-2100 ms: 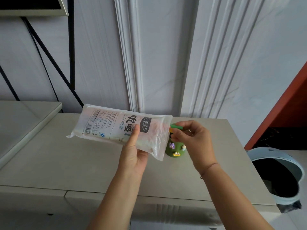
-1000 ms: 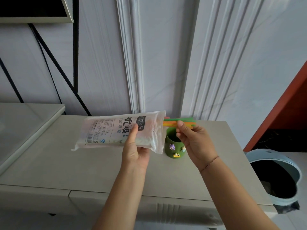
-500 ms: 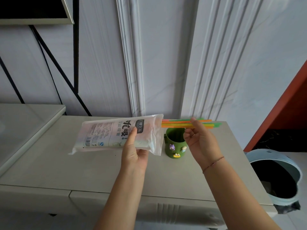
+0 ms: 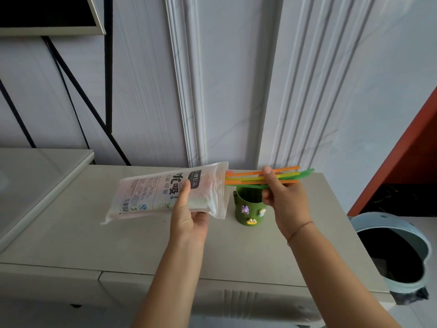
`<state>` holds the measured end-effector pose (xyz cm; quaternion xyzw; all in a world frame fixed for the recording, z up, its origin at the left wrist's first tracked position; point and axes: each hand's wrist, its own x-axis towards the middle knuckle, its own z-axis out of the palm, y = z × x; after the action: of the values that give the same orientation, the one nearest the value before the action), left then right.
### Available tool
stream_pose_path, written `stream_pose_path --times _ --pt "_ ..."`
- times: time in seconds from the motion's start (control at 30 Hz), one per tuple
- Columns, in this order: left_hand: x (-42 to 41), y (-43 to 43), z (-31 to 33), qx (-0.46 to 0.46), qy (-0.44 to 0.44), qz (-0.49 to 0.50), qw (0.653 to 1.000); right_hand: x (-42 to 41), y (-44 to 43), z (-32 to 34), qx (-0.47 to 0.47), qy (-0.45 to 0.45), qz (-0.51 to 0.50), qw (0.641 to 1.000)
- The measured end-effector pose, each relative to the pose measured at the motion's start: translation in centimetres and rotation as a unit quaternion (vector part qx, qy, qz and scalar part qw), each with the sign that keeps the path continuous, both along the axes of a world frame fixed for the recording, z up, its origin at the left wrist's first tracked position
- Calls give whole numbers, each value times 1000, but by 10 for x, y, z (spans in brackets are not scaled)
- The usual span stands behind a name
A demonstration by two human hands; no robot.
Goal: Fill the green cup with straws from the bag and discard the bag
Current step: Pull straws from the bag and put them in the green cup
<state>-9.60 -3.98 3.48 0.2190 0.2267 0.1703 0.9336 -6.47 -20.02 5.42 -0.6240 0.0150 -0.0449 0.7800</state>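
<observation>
Left hand (image 4: pixel 189 215) gripping straw bag (image 4: pixel 170 194) from below, thumb across printed front, fingers behind; grip closed on bag. Bag held off tabletop (image 4: pixel 94 240), roughly horizontal, open mouth facing right, sealed end down-left.

Right hand (image 4: pixel 285 197) pinching bundle of straws (image 4: pixel 248 177) between thumb on top and fingers underneath; grip closed on bundle. Orange, yellow, green straws, lying near horizontal. Left ends at or just inside bag mouth, can't tell which; right ends poking out past hand toward wall (image 4: pixel 236 79).

Green cup (image 4: pixel 249 209) upright on tabletop, directly under bundle, between both hands. Small cartoon figures stuck on front of cup. Cup interior mostly hidden by straws and right hand; contents not readable. Bag's lower mouth corner just beside cup's left side, contact unclear.

Thin bracelet (image 4: pixel 299 232) on right wrist.

Light blue bin (image 4: pixel 423 254) on floor right of tabletop, well apart from cup, dark liner inside, opening facing up. Red-orange panel (image 4: pixel 406 157) behind bin. Black metal frame (image 4: pixel 107 67) against wall at left.
</observation>
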Motion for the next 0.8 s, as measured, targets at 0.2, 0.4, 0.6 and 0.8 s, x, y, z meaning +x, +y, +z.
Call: stream_pose_path --times 0.2,0.4,0.6,0.8 --pt "0 -15 2 -11 9 -16 1000 -1 9 -1 6 19 40 999" --pt "4 6 -2 -29 17 21 999 7 -6 -2 102 15 29 994" --pt "4 0 0 -19 19 0 1000 4 -2 -3 151 13 83 985" --pt "3 0 -1 -20 27 11 999 3 2 -1 126 7 58 990"
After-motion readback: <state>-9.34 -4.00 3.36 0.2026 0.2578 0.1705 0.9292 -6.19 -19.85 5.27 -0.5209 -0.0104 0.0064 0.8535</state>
